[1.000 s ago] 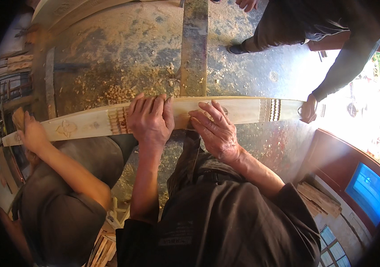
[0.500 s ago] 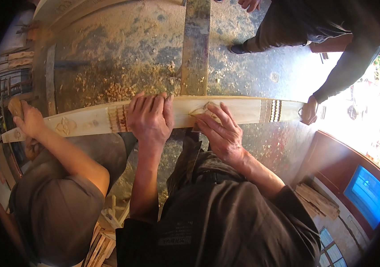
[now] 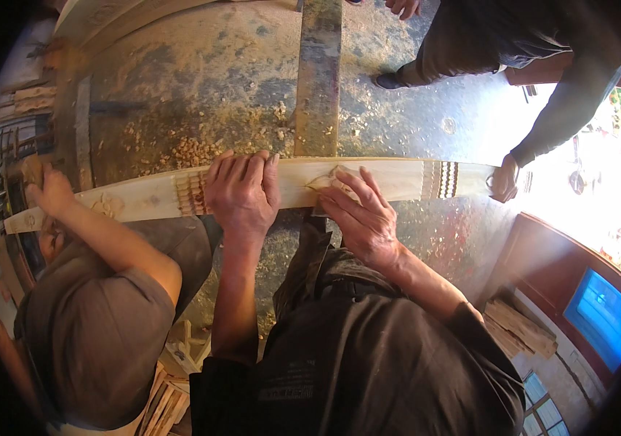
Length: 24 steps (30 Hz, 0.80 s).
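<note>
A long pale carved wooden board (image 3: 390,182) stretches across the view in front of me, slightly bowed. My left hand (image 3: 243,190) grips it left of the middle, fingers bent over the far edge, beside a carved band of ridges (image 3: 190,194). Over a carved motif (image 3: 336,176) near the board's middle lies my right hand (image 3: 360,216), its fingers stretched out and somewhat apart. That hand partly covers the motif, and its thumb is hard to make out. No tool shows in either hand.
At the left, a co-worker's hand (image 3: 56,192) holds a brown block (image 3: 33,171) by the board's end. Another person's hand (image 3: 505,182) holds the right end. Wood shavings (image 3: 190,149) litter the floor, a plank (image 3: 319,87) runs away from me, and wood pieces (image 3: 169,407) lie at lower left.
The board and my left hand have shifted very slightly left. The co-worker's hand with the block has moved a little to the right. My right hand is nearly still.
</note>
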Tool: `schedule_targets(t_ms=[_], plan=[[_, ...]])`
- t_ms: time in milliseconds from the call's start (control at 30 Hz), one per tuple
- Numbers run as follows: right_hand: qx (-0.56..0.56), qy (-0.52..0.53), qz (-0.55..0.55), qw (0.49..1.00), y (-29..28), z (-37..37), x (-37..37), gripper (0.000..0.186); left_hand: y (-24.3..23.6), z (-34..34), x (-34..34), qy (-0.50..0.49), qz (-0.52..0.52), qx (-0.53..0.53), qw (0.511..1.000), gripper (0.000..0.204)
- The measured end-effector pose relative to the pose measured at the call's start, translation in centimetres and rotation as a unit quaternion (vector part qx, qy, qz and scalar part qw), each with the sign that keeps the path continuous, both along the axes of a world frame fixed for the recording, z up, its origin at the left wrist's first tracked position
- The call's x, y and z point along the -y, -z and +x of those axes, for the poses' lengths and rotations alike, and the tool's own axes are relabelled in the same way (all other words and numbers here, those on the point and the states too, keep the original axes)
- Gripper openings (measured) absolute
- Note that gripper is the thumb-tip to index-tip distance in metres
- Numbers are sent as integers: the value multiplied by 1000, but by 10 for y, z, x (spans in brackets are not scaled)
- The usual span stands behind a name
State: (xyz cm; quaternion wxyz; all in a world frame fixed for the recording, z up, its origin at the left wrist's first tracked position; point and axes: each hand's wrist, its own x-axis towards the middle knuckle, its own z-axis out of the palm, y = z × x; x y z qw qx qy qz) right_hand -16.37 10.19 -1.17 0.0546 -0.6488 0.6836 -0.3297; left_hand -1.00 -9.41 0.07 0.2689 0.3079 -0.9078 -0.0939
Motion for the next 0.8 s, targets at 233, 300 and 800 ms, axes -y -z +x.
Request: schedule_targets(t_ms=[233,300,800], plan=[[-5,-3,-7,1000,1,2,8,47,5,1,2,-1,-22,6,1000,22],[2,2,14,1000,1,0,-4,51,5,1,1,-5,-17,1,1000,22],[11,1,-9,1000,-3,1,19,36,8,1,3,-4,-37,-1,999,22]])
